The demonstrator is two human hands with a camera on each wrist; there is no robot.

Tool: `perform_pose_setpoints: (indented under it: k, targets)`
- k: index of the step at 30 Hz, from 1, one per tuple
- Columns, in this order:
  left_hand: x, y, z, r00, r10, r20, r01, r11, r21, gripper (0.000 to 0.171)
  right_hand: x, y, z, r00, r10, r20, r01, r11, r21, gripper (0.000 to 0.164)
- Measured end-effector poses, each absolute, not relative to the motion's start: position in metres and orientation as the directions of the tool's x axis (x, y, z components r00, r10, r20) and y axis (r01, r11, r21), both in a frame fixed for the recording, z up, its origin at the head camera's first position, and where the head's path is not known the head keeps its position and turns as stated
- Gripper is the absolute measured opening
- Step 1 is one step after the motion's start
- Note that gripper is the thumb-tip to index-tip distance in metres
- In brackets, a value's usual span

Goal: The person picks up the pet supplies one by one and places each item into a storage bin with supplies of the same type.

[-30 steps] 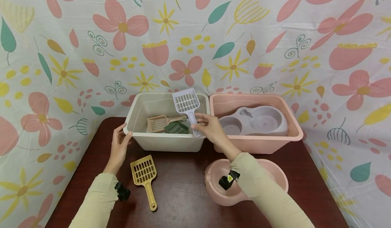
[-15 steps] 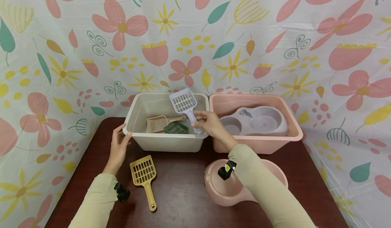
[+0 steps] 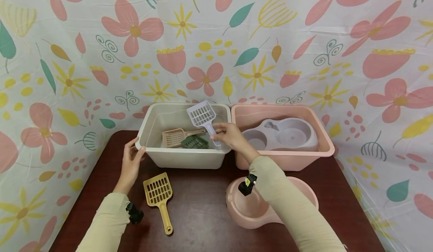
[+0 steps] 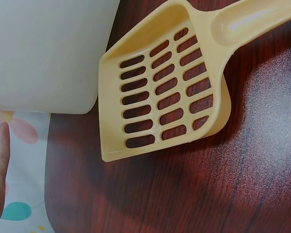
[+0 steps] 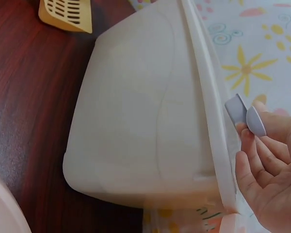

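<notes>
My right hand (image 3: 230,135) pinches the handle of a lilac litter scoop (image 3: 202,115) over the right side of a pale grey litter box (image 3: 184,158). The scoop's slotted head tilts up and to the left; in the right wrist view, only the handle end (image 5: 255,121) shows above the box's rim. At the box's left front corner my left hand (image 3: 130,162) holds the rim, thumb in front and fingers at the side. Inside the box lie a beige scoop (image 3: 173,138) and a dark green scoop (image 3: 195,142).
A yellow litter scoop (image 3: 158,189) lies on the dark red table (image 3: 199,214) in front of the box. To the right, a pink litter box (image 3: 287,160) holds a grey double bowl (image 3: 293,133). A pink double bowl (image 3: 252,208) sits below my right forearm.
My right hand has moved slightly left with the lilac scoop, bringing its head lower and further over the grey box. The left hand stays at the corner.
</notes>
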State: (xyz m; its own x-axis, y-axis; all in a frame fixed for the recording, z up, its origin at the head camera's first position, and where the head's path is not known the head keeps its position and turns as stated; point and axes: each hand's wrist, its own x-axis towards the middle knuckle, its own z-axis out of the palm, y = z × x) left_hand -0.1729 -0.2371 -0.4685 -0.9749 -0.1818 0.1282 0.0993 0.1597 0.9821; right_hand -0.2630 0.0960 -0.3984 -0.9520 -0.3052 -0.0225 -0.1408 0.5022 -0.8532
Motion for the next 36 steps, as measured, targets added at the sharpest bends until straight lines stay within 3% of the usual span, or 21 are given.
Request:
perform_pose_setpoints:
  k: [36]
  targets:
    - [-0.174,-0.236,-0.47,-0.972,-0.192,0.132,0.102,0.156,0.982,0.053,-0.262,0.081,-0.41,-0.948,-0.315,-0.04,-0.155,0.568,-0.808,0.044]
